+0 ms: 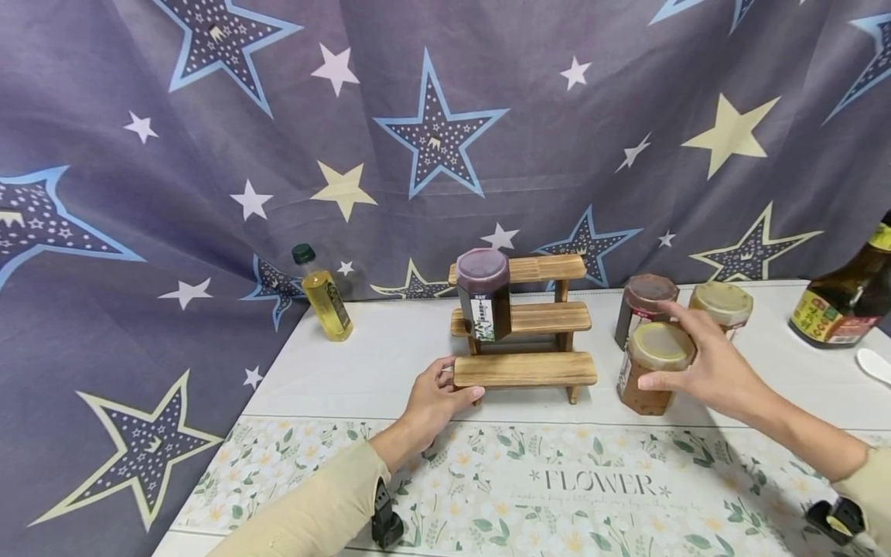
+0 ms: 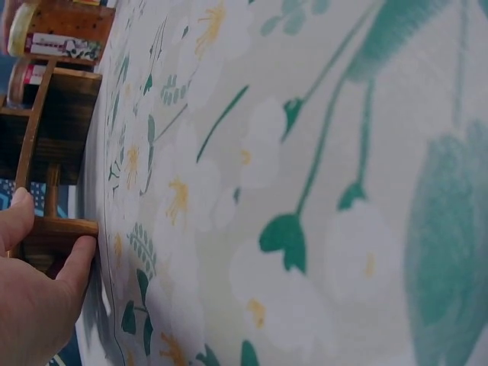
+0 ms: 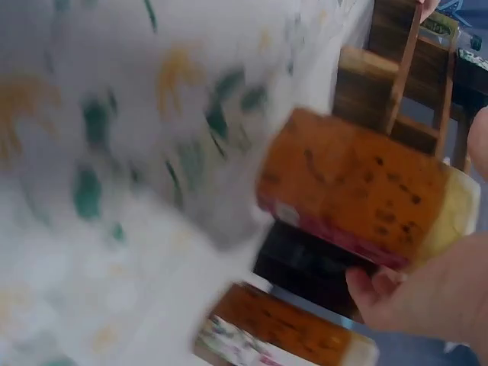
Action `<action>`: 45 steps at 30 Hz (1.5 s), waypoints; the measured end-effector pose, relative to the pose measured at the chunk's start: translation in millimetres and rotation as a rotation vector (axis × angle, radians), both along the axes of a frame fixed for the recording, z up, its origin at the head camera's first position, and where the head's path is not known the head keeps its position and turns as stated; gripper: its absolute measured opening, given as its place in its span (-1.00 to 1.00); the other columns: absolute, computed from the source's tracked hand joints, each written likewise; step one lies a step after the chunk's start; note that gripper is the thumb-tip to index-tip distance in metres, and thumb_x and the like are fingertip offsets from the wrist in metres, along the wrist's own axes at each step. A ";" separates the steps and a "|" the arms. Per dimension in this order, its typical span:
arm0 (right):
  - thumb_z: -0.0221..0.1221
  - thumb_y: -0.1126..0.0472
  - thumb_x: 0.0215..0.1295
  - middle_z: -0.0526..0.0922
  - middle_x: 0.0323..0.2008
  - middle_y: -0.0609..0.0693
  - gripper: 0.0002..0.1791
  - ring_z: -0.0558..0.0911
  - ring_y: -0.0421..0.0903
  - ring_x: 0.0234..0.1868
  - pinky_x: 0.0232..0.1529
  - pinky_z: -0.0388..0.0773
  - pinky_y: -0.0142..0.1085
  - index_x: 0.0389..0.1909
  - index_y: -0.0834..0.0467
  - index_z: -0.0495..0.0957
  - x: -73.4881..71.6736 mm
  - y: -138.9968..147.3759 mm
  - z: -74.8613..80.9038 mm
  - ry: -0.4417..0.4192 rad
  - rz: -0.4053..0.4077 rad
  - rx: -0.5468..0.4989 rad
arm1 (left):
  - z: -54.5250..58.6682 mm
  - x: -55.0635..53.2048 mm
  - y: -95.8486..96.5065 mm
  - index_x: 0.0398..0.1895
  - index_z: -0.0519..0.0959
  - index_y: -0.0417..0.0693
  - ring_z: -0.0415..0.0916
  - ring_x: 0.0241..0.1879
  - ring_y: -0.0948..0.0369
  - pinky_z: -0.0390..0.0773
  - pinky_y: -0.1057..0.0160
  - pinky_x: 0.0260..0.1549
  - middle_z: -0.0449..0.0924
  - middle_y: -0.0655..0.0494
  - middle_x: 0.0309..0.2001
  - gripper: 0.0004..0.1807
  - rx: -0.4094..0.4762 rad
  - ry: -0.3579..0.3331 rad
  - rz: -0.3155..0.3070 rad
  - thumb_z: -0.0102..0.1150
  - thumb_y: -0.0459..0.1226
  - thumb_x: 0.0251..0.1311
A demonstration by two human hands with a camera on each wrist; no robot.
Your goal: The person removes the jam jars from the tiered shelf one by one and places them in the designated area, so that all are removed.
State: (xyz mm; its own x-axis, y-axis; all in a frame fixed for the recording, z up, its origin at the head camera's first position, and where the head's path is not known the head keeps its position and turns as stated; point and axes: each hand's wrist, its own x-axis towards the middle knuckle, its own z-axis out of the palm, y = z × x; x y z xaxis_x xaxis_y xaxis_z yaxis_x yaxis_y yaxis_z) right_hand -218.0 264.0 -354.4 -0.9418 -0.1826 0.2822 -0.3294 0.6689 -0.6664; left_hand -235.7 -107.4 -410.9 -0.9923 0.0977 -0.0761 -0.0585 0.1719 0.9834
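Observation:
My left hand (image 1: pixel 426 404) grips the left end of the lowest step of a three-tier wooden shelf (image 1: pixel 529 370); thumb and fingers sit on the shelf's edge in the left wrist view. A dark hexagonal jar (image 1: pixel 483 298) with a purplish lid stands toward the left of the shelf's middle step. To the right of the shelf, my right hand (image 1: pixel 720 371) holds a yellow-lidded hexagonal jar (image 1: pixel 646 387) near its top, between thumb and fingers. Its orange-brown contents with dark specks show in the right wrist view (image 3: pixel 351 187). The held jar leans slightly.
Behind the right hand stand a dark jar with a reddish lid (image 1: pixel 632 309) and another yellow-lidded jar (image 1: pixel 724 303). A dark sauce bottle (image 1: pixel 842 302) and a white spoon (image 1: pixel 874 366) are at far right. An oil bottle (image 1: pixel 326 302) stands at back left, before a star-patterned curtain (image 1: pixel 278 155).

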 end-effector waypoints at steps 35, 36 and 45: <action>0.42 0.10 0.09 0.27 0.30 0.22 -0.01 0.31 0.14 0.29 0.25 0.32 0.08 0.47 0.12 0.07 -41.3 -97.9 76.4 -0.051 0.258 -0.146 | -0.3 0.7 0.6 0.36 0.24 -0.22 0.57 -0.02 0.06 0.62 0.24 -0.10 0.55 -0.15 0.06 -0.22 0.007 -0.006 -0.005 0.39 -0.35 0.07; 0.42 0.09 0.09 0.27 0.31 0.21 0.00 0.31 0.13 0.30 0.25 0.33 0.07 0.47 0.11 0.07 -43.4 -101.3 77.0 -0.060 0.261 -0.140 | -0.5 0.9 0.4 0.36 0.24 -0.22 0.57 -0.02 0.06 0.62 0.24 -0.10 0.55 -0.14 0.07 -0.22 0.005 -0.007 -0.006 0.39 -0.35 0.08; 0.43 0.05 0.08 0.36 0.27 0.17 -0.01 0.38 0.09 0.28 0.20 0.43 0.01 0.47 0.07 0.08 -62.8 -132.4 90.1 -0.143 0.321 -0.194 | 1.2 0.3 0.1 0.37 0.22 -0.23 0.55 0.02 0.03 0.62 0.24 -0.10 0.52 -0.17 0.09 -0.21 0.014 -0.010 -0.003 0.39 -0.35 0.08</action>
